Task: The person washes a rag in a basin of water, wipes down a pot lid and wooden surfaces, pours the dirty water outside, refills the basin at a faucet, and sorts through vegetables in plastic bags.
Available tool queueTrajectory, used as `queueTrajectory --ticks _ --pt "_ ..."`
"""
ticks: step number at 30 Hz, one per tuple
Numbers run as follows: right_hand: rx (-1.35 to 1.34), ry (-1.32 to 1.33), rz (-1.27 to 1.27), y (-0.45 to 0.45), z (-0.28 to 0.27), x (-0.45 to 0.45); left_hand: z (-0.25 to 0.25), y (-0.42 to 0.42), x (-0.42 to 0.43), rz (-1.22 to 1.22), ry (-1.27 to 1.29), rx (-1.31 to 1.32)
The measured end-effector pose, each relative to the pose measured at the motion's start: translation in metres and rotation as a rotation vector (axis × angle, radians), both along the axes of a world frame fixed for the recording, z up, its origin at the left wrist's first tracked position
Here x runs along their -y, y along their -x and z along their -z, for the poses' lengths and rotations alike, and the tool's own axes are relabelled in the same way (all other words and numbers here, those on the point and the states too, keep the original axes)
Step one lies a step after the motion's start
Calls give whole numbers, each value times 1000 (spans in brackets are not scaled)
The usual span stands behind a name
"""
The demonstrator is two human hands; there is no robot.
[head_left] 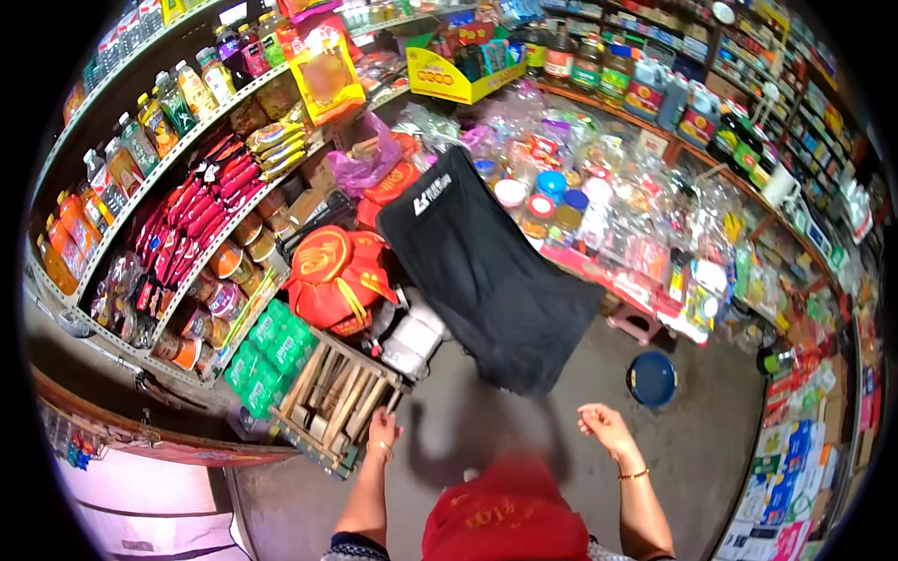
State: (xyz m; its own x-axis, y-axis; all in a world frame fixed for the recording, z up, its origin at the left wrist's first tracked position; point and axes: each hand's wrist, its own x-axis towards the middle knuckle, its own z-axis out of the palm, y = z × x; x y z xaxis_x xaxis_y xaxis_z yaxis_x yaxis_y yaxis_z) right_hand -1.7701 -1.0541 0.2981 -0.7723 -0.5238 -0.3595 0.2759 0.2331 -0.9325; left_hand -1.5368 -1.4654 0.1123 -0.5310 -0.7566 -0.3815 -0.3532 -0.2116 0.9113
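My left hand (382, 430) is low beside the right side of a slatted wooden stool (341, 397). Its fingers are loosely bent, and I cannot tell whether they touch the wood. Out over the bare floor, my right hand (606, 428) has half-curled fingers, a gap by the thumb and nothing in it. A black fabric folding chair (496, 271) with a white logo stands ahead, between and beyond both hands. Left of it sit a red cloth-wrapped jar (337, 280) and a whitish wrapped bundle (413, 341). Green shrink-wrapped packs (271, 355) lie against the stool.
Shelves (178, 150) of bottles, snack bags and cup noodles rise on the left. A counter crowded with lidded jars (552, 192) and plastic bags runs behind the chair. On the floor are a blue basin (652, 379) and a small pink stool (636, 323). Cartons (786, 477) stack at right.
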Motion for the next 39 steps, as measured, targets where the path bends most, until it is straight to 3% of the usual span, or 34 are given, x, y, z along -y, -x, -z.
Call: queueTrajectory --ticks 1,2,3,4,5,6,7,8,10,12,14,15,16,17,21,23,25,27,29,32,34,35,37,39 --pt "-9 4 -15 23 4 20 -40 57 23 -10 80 -204" --pt "-80 -39 -83 55 9 46 -47 92 47 -42 9 -213" --pt "-139 -89 -162 94 14 74 -35 135 90 35 195 -191" --pt "-136 -94 -190 127 17 97 -87 188 109 40 606 -154" --pt "-251 -178 -199 136 16 104 -105 190 103 55 536 -103" --pt "-373 -248 -222 159 10 127 -96 212 125 20 685 -203" --pt "-449 -204 -199 194 1 162 -88 236 153 17 757 -141" --pt "-492 -273 -251 222 -18 196 -118 270 172 14 827 -76" --pt "-559 -137 -269 286 -26 272 -179 321 198 25 780 -38" --pt "-563 -65 -269 308 -38 305 -189 334 210 21 721 -18" --pt "-564 -13 -268 348 -33 355 -201 365 237 -5 936 38" --pt "-525 -20 -251 403 -28 424 -213 405 279 68 951 34" --pt "-628 -92 -187 445 -31 483 -202 434 313 117 965 66" --pt "-685 -40 -172 449 -24 486 -199 438 317 118 993 87" --pt "-658 -75 -47 541 -7 617 -183 506 393 352 891 217" --pt "-686 -87 31 584 2 663 -151 523 413 461 916 211" --pt "-980 -334 99 620 20 716 -157 534 424 475 877 260" --pt "-950 -462 34 652 24 742 -167 544 427 626 628 554" --pt "-966 -598 10 679 53 790 -147 547 453 633 663 551" --pt "-951 -697 -28 701 63 794 -136 546 452 695 716 481" --pt "-652 -498 -155 710 78 786 -122 548 450 740 719 408" --pt "-641 -498 -158 712 83 788 -125 555 446 734 706 402" --pt "-892 -413 -70 714 82 774 -128 561 437 741 714 376" --pt "-853 -473 -63 701 60 755 -136 564 417 768 724 331"
